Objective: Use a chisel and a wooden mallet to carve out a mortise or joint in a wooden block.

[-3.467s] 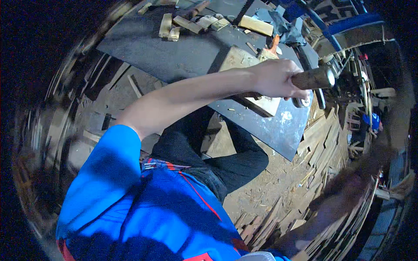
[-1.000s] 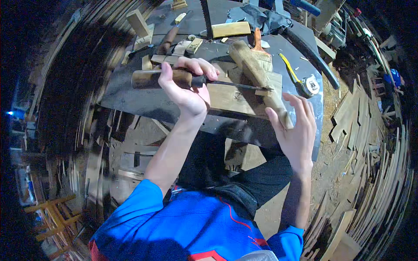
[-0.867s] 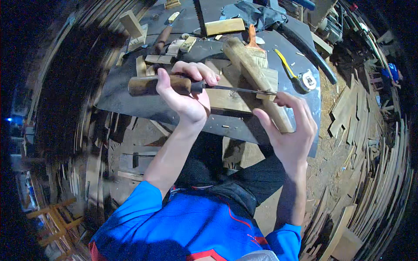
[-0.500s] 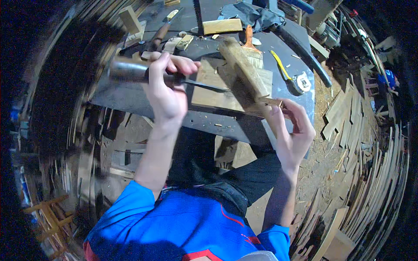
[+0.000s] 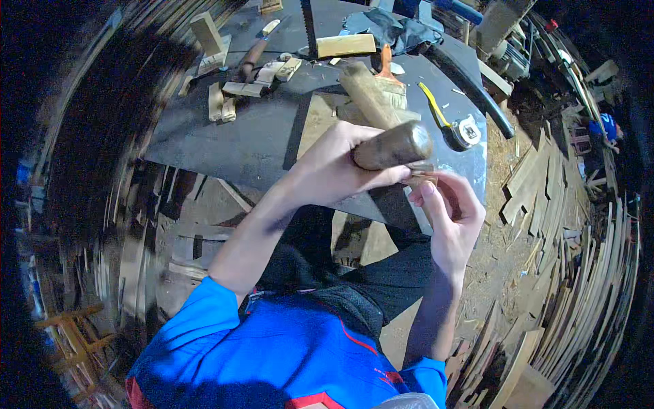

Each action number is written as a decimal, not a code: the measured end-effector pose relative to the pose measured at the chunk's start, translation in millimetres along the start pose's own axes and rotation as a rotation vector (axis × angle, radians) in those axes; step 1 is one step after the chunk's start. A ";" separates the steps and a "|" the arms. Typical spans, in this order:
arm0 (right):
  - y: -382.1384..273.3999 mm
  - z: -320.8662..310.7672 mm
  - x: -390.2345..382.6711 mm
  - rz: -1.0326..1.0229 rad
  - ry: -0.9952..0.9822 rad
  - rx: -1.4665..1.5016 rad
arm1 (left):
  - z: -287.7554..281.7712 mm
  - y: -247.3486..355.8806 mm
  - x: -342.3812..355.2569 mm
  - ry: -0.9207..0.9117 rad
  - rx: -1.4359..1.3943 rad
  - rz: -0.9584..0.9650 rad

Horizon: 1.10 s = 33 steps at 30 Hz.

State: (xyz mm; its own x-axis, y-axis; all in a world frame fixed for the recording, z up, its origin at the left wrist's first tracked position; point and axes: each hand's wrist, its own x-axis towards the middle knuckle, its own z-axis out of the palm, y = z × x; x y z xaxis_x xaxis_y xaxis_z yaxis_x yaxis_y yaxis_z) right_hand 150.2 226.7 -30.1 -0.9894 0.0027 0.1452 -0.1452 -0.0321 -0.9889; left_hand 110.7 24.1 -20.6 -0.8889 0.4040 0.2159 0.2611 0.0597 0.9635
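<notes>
My left hand (image 5: 330, 167) is wrapped round the thick wooden handle of a chisel (image 5: 392, 148), whose rounded butt points up to the right; its blade is hidden by the hand. Just right of it, my right hand (image 5: 453, 211) pinches a small piece of wood (image 5: 421, 180) between thumb and fingers. The left fingertips reach that piece and seem to touch it. Beyond both hands a flat wooden board (image 5: 315, 117) lies on the dark table (image 5: 225, 146). A thick wooden bar (image 5: 368, 92) rests across the board, partly covered by the chisel handle.
A brush (image 5: 387, 71), a tape measure (image 5: 466, 133), a dark curved bar (image 5: 473, 85), a saw blade (image 5: 308, 27) and a wooden block (image 5: 346, 45) lie on the table. Small offcuts (image 5: 223, 102) are at its left. Wood strips (image 5: 538, 174) cover the floor at right.
My left hand has moved right with the chisel and turned it, so the handle now points right instead of left. The right hand has barely moved and keeps the small piece of wood.
</notes>
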 end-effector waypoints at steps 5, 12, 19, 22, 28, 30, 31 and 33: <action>1.1 -6.6 -1.8 -0.049 0.025 -0.019 | -6.4 -3.2 0.0 0.108 0.051 -0.100; 2.3 -8.3 -7.1 -0.003 0.106 -0.009 | -55.7 -7.0 4.7 0.401 0.653 -0.395; 26.1 19.1 -5.2 -0.319 0.133 -0.503 | -49.0 -8.5 -12.2 0.599 0.176 -0.120; 40.1 49.5 4.2 -0.422 0.104 -0.667 | -46.6 -0.2 -19.7 0.671 -0.005 -0.007; 62.7 67.8 18.3 -0.351 0.049 -0.818 | -52.0 14.1 -20.1 0.620 -0.558 0.266; 67.7 62.9 16.3 -0.279 0.029 -0.834 | -49.6 16.5 -18.0 0.606 -0.618 0.296; 68.6 63.1 16.7 -0.279 0.024 -0.837 | -49.7 16.3 -16.7 0.611 -0.621 0.295; 68.2 63.5 17.4 -0.309 0.067 -0.847 | -50.9 14.8 -11.6 0.616 -0.628 0.308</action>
State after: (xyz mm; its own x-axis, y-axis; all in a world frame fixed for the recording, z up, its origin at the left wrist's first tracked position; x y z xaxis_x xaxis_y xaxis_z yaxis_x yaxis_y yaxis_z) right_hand 123.2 161.1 -93.0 -0.9003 -0.0519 0.4323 -0.3312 0.7261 -0.6026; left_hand 105.7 -26.1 -0.8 -0.9044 -0.2462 0.3486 0.4265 -0.5472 0.7201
